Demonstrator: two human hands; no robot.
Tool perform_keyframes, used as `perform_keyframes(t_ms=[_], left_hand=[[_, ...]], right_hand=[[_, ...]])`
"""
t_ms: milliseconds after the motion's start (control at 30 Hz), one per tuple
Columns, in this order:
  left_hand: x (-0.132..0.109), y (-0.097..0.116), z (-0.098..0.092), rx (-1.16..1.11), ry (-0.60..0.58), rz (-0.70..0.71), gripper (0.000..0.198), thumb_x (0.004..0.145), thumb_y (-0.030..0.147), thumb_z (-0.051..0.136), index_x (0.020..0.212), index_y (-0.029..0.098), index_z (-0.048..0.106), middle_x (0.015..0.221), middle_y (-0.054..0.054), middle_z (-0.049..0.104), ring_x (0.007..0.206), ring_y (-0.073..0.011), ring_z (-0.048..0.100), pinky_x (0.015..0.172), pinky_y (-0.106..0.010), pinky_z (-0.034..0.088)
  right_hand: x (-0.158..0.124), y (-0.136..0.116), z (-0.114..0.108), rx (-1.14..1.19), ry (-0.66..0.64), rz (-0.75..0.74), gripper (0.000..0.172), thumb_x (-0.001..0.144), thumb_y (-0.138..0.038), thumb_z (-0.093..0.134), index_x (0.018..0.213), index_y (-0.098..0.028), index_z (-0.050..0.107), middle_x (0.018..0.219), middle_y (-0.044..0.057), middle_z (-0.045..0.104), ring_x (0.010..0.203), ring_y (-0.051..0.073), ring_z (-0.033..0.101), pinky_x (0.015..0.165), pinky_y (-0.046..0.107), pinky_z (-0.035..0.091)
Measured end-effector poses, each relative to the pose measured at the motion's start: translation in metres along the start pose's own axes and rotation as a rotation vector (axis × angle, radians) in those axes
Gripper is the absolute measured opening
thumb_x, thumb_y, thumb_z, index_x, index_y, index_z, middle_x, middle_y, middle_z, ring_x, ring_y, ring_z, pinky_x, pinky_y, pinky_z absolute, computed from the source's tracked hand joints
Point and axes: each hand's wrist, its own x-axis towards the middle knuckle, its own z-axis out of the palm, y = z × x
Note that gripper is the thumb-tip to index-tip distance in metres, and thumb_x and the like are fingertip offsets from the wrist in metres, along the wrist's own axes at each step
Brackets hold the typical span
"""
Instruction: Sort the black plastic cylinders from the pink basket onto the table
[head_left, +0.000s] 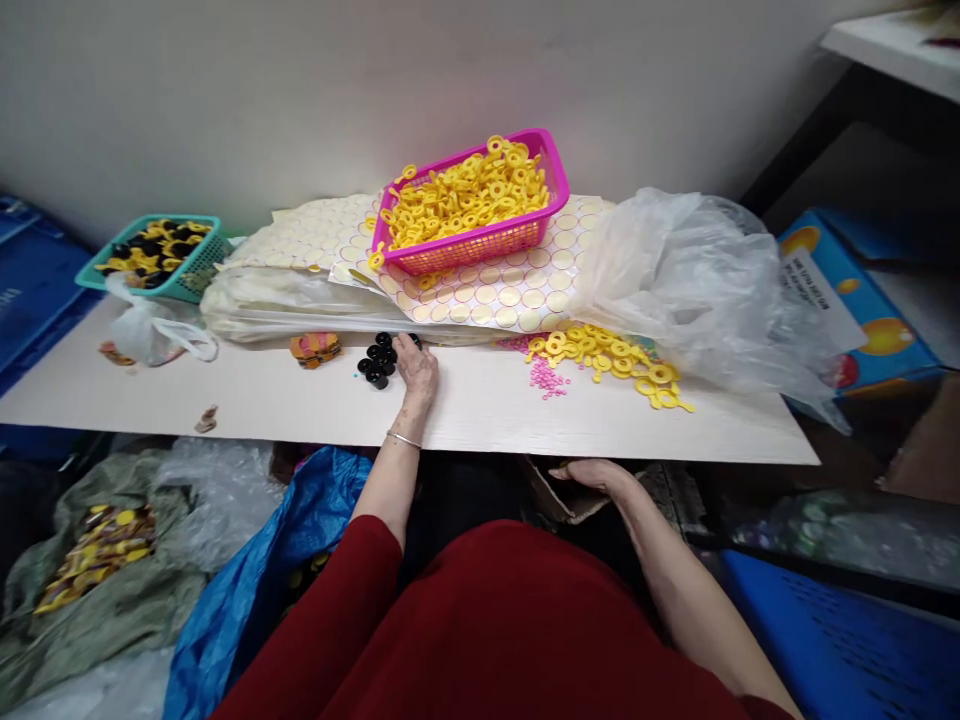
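My left hand (417, 368) reaches onto the white tabletop, fingers bent down at a cluster of small black round caps (379, 362). It closes on a black cap at the cluster's right side; my fingertips are partly hidden. Below the table's front edge, my right hand (596, 473) is at the mouth of a cardboard box (555, 495), fingers stretched to the left. The box's contents are too dark to make out. Loose yellow ring-shaped pieces with short handles (615, 352) and tiny pink rings (547, 378) lie farther right on the table.
A pink basket (469, 250) of yellow pieces stands on sticker sheets (517, 300) at the back. Left of it is a teal basket (202, 265) with yellow-black pieces. Clear plastic bags (682, 270) cover the right end. A bundle of orange pieces (316, 349) lies left of the caps.
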Motion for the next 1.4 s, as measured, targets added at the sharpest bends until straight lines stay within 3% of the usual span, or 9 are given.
perform_keyframes(t_ms=[133,300,500,567,667,767,1000,1267,1400], left_hand=[[0.004,0.000,0.000,0.040,-0.063,0.059,0.024,0.080,0.005,0.051,0.104,0.007,0.055,0.111,-0.020,0.057,0.107,-0.0316,0.057,0.095,-0.044,0.045],[-0.019,0.006,0.001,-0.034,-0.170,0.170,0.016,0.072,0.011,0.058,0.088,0.017,0.059,0.086,-0.005,0.059,0.085,-0.0207,0.057,0.081,-0.032,0.045],[-0.098,0.029,0.016,-0.426,-0.581,0.090,0.031,0.063,0.018,0.067,0.094,0.017,0.064,0.060,0.008,0.048,0.056,-0.0095,0.043,0.058,-0.023,0.036],[-0.120,0.038,0.022,-0.495,-0.651,0.067,0.036,0.060,0.019,0.072,0.095,0.017,0.065,0.059,0.008,0.047,0.055,-0.0086,0.042,0.058,-0.022,0.036],[-0.141,0.051,0.032,-0.516,-0.672,0.112,0.035,0.058,0.018,0.075,0.092,0.017,0.066,0.070,0.006,0.056,0.061,-0.0090,0.047,0.062,-0.023,0.039],[-0.151,0.059,0.041,-0.464,-0.684,0.163,0.034,0.058,0.016,0.078,0.091,0.018,0.067,0.081,0.004,0.062,0.066,-0.0099,0.051,0.065,-0.024,0.041],[-0.158,0.063,0.043,-0.375,-0.679,0.294,0.035,0.063,0.021,0.081,0.096,0.021,0.070,0.093,0.002,0.067,0.077,-0.0127,0.059,0.072,-0.025,0.046],[-0.159,0.067,0.036,-0.404,-0.688,0.360,0.029,0.062,0.016,0.082,0.089,0.019,0.071,0.083,0.003,0.066,0.075,-0.0119,0.059,0.070,-0.023,0.045],[-0.159,0.069,0.035,-0.358,-0.675,0.383,0.027,0.063,0.018,0.082,0.088,0.020,0.071,0.083,0.002,0.066,0.076,-0.0130,0.060,0.070,-0.024,0.045]], right_hand=[[0.002,-0.007,0.004,-0.231,-0.175,0.163,0.032,0.093,-0.038,0.060,0.119,-0.020,0.062,0.125,0.008,0.062,0.107,0.021,0.062,0.091,0.041,0.054],[-0.012,-0.024,-0.002,-0.372,-0.286,0.224,0.034,0.094,-0.039,0.057,0.123,-0.021,0.059,0.128,0.008,0.060,0.108,0.021,0.062,0.091,0.042,0.054],[-0.042,-0.056,-0.033,-0.348,-0.367,0.125,0.009,0.083,-0.016,0.058,0.085,-0.015,0.067,0.071,0.002,0.066,0.068,0.015,0.063,0.066,0.026,0.050],[-0.036,-0.069,-0.043,-0.324,-0.210,0.030,0.013,0.084,-0.019,0.053,0.084,-0.018,0.067,0.064,-0.001,0.063,0.062,0.014,0.060,0.063,0.026,0.048],[-0.007,-0.083,-0.052,-0.349,0.296,-0.129,0.021,0.086,-0.022,0.045,0.087,-0.018,0.066,0.080,0.004,0.065,0.079,0.018,0.060,0.073,0.030,0.046],[0.026,-0.086,-0.056,-0.388,0.497,-0.164,0.025,0.087,-0.021,0.042,0.090,-0.019,0.067,0.092,0.008,0.064,0.088,0.022,0.057,0.075,0.033,0.042],[0.049,-0.079,-0.057,-0.410,0.534,-0.253,0.014,0.081,-0.021,0.052,0.071,-0.019,0.062,0.084,0.007,0.059,0.075,0.019,0.051,0.064,0.030,0.035],[0.004,-0.071,-0.047,-0.176,0.539,-0.409,0.011,0.086,-0.026,0.050,0.080,-0.022,0.058,0.078,0.001,0.059,0.071,0.016,0.054,0.068,0.030,0.045],[-0.008,-0.058,-0.045,-0.353,0.565,-0.332,0.018,0.087,-0.023,0.046,0.076,-0.022,0.060,0.078,0.004,0.060,0.075,0.019,0.054,0.068,0.031,0.043]])
